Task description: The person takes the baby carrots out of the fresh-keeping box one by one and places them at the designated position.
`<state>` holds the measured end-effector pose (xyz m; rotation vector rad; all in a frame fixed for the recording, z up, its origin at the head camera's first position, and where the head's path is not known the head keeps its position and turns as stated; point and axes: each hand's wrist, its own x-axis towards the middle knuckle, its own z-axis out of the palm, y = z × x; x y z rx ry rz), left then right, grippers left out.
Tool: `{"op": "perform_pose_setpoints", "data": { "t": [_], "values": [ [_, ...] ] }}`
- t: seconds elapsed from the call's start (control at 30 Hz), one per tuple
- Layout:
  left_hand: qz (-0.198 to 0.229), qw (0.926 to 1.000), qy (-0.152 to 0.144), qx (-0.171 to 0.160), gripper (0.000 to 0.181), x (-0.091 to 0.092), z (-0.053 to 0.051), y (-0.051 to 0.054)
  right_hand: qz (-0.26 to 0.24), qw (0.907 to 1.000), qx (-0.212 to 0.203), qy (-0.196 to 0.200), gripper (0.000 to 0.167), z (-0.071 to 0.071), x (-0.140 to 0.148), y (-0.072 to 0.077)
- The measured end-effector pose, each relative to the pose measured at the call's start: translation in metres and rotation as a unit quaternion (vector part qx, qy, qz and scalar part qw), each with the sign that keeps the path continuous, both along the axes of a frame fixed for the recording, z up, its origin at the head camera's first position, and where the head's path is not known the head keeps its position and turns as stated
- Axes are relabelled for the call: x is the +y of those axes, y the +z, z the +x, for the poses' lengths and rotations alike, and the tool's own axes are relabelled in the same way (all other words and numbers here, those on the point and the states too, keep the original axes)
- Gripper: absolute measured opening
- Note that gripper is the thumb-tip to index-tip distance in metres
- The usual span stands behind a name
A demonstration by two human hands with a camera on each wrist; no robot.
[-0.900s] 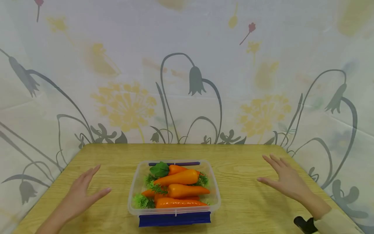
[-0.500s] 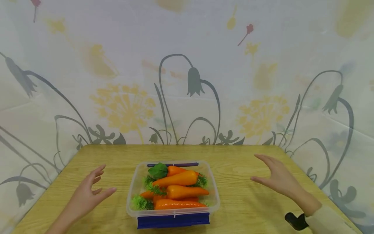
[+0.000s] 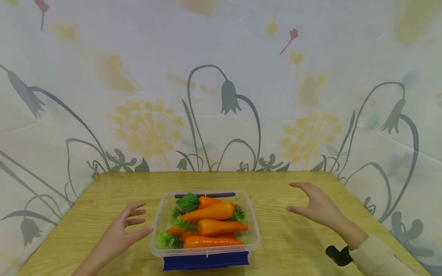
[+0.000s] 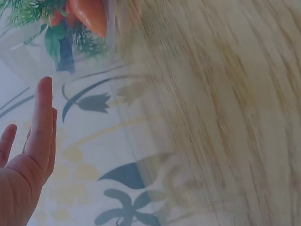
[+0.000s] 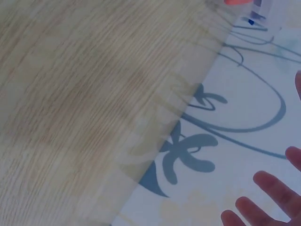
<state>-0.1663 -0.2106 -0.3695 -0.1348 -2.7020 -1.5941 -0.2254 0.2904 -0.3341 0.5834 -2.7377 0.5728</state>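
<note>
A clear plastic box with blue clips stands at the table's front middle, holding several orange carrots with green tops. My left hand is just left of the box, fingers spread and slightly bent, thumb tip close to the box's left wall; whether it touches cannot be told. Farther off to the right, my right hand hangs in the air with thumb and fingers apart, holding nothing. In the left wrist view my left hand is below the box's corner. The right wrist view shows fingertips of my right hand.
The wooden table reaches back to a curtain printed with flowers, which also hangs along both sides. A black strap-like object is at my right wrist beside the light sleeve.
My left hand has moved rightwards, close to the box. My right hand has shifted left, towards the box, and its fingers are bent more. The box and carrots keep their place on the table.
</note>
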Motion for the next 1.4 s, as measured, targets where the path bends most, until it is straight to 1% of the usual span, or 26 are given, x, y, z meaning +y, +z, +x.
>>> {"op": "perform_pose_setpoints", "data": {
  "t": [0.13,0.3,0.43,0.6,0.8,0.93,1.1,1.4],
  "values": [
    [0.030,0.9994,-0.012,-0.014,0.066,0.006,0.000,-0.001,-0.001,1.0000,0.001,0.009,0.066,-0.002,-0.008,0.001],
    [0.073,0.9965,-0.034,-0.023,0.059,0.011,-0.002,-0.005,-0.005,0.9997,0.006,0.021,0.061,-0.004,-0.016,0.002],
    [0.094,0.9944,-0.031,-0.037,0.056,0.014,-0.003,-0.007,-0.008,0.9995,0.010,0.031,0.057,-0.004,-0.021,0.002],
    [0.111,0.9918,-0.023,-0.058,0.057,0.015,-0.004,-0.009,-0.008,0.9989,0.008,0.045,0.056,-0.007,-0.027,0.001],
    [0.130,0.9891,-0.016,-0.068,0.058,0.015,-0.006,-0.010,-0.004,0.9978,0.009,0.065,0.053,-0.011,-0.037,0.002],
    [0.137,0.9878,-0.017,-0.072,0.058,0.014,-0.005,-0.010,-0.006,0.9970,0.011,0.077,0.051,-0.013,-0.046,0.004],
    [0.134,0.9880,-0.020,-0.074,0.057,0.014,-0.005,-0.010,-0.004,0.9956,0.015,0.092,0.050,-0.014,-0.056,0.008],
    [0.127,0.9890,-0.014,-0.075,0.058,0.014,-0.005,-0.010,0.008,0.9916,0.005,0.129,0.046,-0.018,-0.078,0.016]
  ]
}}
